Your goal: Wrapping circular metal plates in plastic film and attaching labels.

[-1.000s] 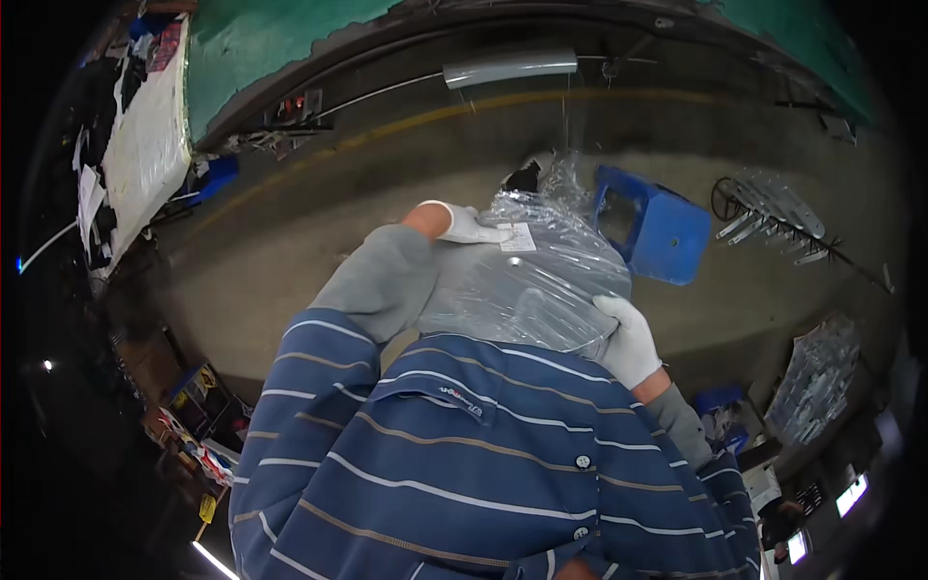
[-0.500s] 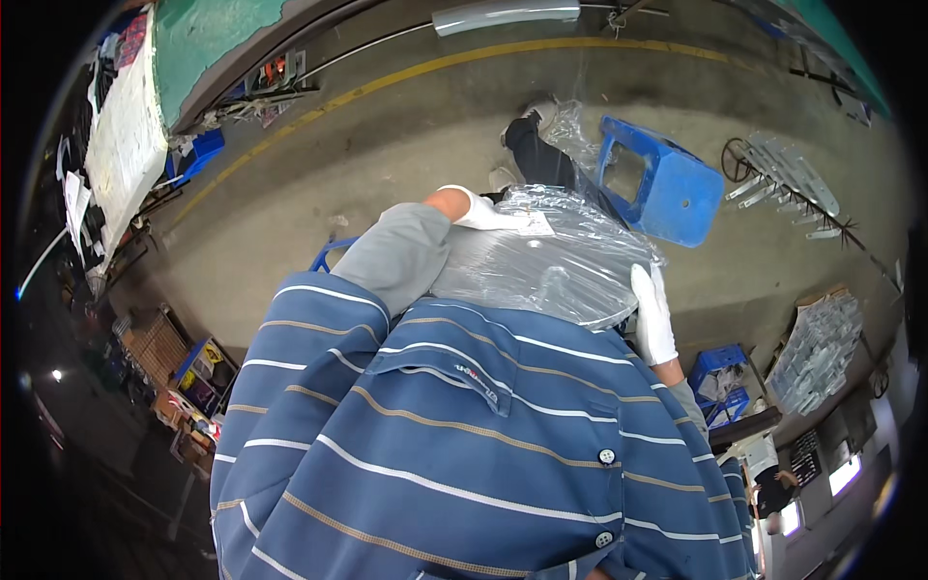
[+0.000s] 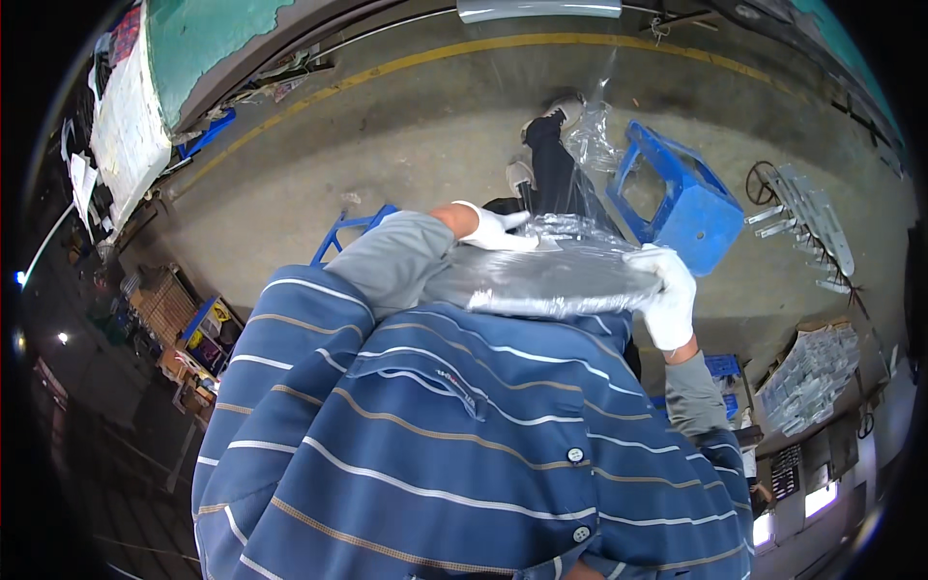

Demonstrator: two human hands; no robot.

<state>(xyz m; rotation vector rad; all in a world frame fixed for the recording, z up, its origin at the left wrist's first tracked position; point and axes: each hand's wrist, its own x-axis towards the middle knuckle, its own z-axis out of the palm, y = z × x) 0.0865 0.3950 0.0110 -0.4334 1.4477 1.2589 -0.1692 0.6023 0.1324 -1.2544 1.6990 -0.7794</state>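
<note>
A flat grey bundle wrapped in clear stretch film (image 3: 551, 280) lies tilted against my front, above my legs. My left hand (image 3: 496, 229), in a white glove, rests over its far left side with the thumb and fingers apart. The gloved right hand (image 3: 669, 298) grips the bundle's right edge, fingers bent over the film. Loose film (image 3: 594, 135) trails from the bundle across the floor toward a film roll (image 3: 537, 10) at the top of the view. The bundle's underside is hidden.
A blue plastic stool (image 3: 691, 208) lies tipped at the right; part of another blue stool (image 3: 353, 230) shows behind my left arm. Farther right are a rack of metal pieces (image 3: 812, 227) and a pile of wrapped pieces (image 3: 810, 377). A worn white-topped table (image 3: 130, 116) stands at the left.
My right hand has moved from lying flat along the bundle's side to gripping its edge. The bundle has tilted, and my left hand's fingers have spread.
</note>
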